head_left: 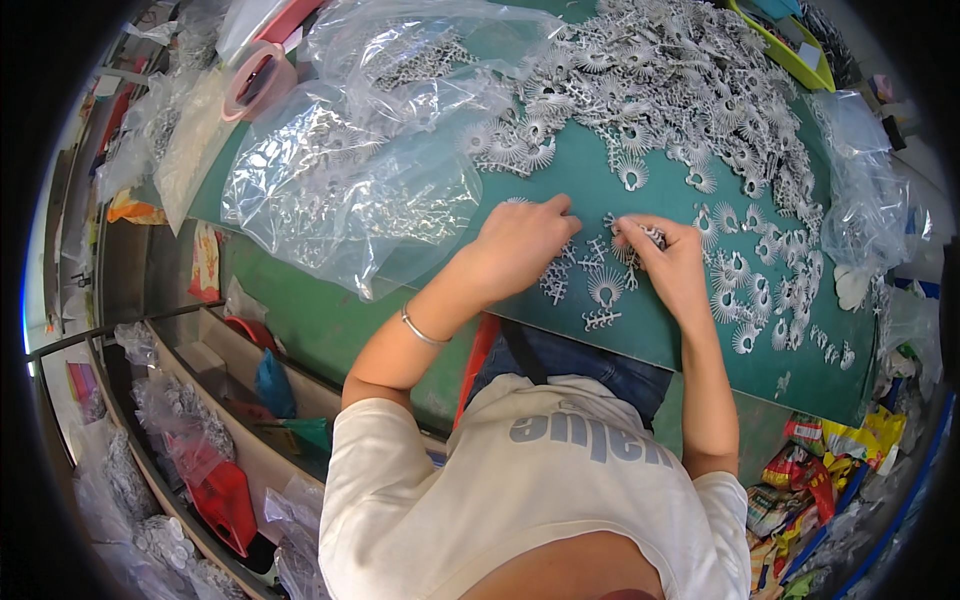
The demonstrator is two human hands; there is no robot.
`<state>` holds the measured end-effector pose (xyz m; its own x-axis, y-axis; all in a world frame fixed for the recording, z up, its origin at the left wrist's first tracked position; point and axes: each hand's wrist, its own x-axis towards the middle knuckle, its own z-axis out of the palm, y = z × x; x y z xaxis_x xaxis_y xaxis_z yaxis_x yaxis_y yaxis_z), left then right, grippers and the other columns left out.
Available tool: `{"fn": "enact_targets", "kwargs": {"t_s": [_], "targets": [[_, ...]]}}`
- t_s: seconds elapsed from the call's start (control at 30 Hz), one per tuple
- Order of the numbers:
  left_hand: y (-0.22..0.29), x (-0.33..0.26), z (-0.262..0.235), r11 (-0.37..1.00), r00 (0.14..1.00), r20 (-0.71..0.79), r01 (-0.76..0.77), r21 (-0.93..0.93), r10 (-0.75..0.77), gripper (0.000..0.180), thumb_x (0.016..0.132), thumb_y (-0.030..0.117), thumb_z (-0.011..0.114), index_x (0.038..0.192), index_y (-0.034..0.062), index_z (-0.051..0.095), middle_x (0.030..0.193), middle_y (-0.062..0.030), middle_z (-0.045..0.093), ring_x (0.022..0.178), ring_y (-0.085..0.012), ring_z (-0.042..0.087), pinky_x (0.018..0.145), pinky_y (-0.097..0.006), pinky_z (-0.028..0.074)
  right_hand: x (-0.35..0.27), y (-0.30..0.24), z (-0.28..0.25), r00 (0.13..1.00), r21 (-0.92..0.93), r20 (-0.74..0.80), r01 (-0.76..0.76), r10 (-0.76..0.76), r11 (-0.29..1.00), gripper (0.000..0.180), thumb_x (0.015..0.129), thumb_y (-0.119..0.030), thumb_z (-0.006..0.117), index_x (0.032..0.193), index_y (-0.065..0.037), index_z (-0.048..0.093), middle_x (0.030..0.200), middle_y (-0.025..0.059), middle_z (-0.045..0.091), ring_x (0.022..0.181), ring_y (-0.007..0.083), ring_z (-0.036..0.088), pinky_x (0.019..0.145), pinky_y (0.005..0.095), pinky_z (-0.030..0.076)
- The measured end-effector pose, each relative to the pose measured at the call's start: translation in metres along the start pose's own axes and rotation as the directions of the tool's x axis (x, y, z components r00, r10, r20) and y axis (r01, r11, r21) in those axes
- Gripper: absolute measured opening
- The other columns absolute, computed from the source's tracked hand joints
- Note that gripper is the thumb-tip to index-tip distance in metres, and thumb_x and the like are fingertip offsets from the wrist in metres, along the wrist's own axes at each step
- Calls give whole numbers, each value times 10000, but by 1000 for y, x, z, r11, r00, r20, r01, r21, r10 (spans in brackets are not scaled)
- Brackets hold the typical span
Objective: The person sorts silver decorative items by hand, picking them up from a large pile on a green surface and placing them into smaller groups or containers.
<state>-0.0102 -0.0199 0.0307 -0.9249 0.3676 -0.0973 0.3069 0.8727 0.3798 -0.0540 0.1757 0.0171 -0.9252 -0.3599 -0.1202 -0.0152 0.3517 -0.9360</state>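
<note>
Right hand (pixel 668 252) pinched small white fan-shaped plastic piece (pixel 650 235) between fingertips, grip narrow. Left hand (pixel 520 240) lay just beside it, fingers curled flat onto green mat (pixel 660 335); whether it held anything, cannot tell. Loose stemmed pieces (pixel 600 290) lay directly below grip. Big heap of same pieces (pixel 680 90) spread beyond it. Clear bags (pixel 350 190) sat outward of left hand. Piece judged light, thin, brittle at ribs; best taken by stem.

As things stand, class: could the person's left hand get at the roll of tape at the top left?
Probably not without leaning: the left hand rests on the green mat, and clear plastic bags lie piled between it and the tape roll.
</note>
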Motion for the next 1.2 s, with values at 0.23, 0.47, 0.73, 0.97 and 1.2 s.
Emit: {"fn": "enact_targets", "kwargs": {"t_s": [0.23, 0.47, 0.73, 0.97, 1.2], "targets": [[-18, -3, 0, 633, 919, -369, -208, -746, -134, 126, 773, 16, 611, 876, 23, 538, 871, -95, 519, 633, -185, 530, 508, -270, 403, -9, -13, -2, 997, -167, -16, 70, -73, 984, 192, 798, -62, 628, 986, -39, 662, 637, 61, 533, 504, 81, 430, 469, 246, 336], [-25, -51, 10, -525, 941, -209, -324, -787, -268, 344, 828, 107, 549, 1146, 22, 448, 823, -85, 434, 597, -88, 401, 423, -168, 330, -6, -10, 18, 959, -181, 165, 260, -231, 948, 205, 780, -56, 616, 979, -72, 663, 652, 72, 531, 531, 147, 506, 493, 290, 393], [-11, -77, 44, -611, 907, -150, -381, -694, -395, 305, 892, 333, 517, 846, 32, 503, 815, -74, 487, 566, -152, 479, 449, -239, 429, 12, -6, 54, 840, -505, 301, 542, -451, 672, 132, 726, -59, 603, 852, -72, 642, 727, 102, 571, 694, 298, 578, 571, 394, 454], [0, -69, 37, -47, 722, 13, -28, -998, -692, 118, 862, 74, 568, 962, 14, 589, 891, -69, 538, 616, -101, 532, 505, -213, 442, 11, -5, 35, 878, -608, -62, 344, -475, 715, 69, 759, -58, 604, 828, -51, 608, 736, 96, 585, 623, 308, 570, 537, 393, 439], [6, -58, 25, 884, 870, -299, 266, -385, -392, 264, 744, -11, 614, 992, 82, 625, 1076, -81, 526, 675, -292, 579, 628, -401, 466, -1, 3, 1, 984, 94, -174, 47, -31, 994, 113, 835, -127, 622, 911, -46, 633, 582, -25, 471, 464, 55, 371, 431, 219, 300]]}}
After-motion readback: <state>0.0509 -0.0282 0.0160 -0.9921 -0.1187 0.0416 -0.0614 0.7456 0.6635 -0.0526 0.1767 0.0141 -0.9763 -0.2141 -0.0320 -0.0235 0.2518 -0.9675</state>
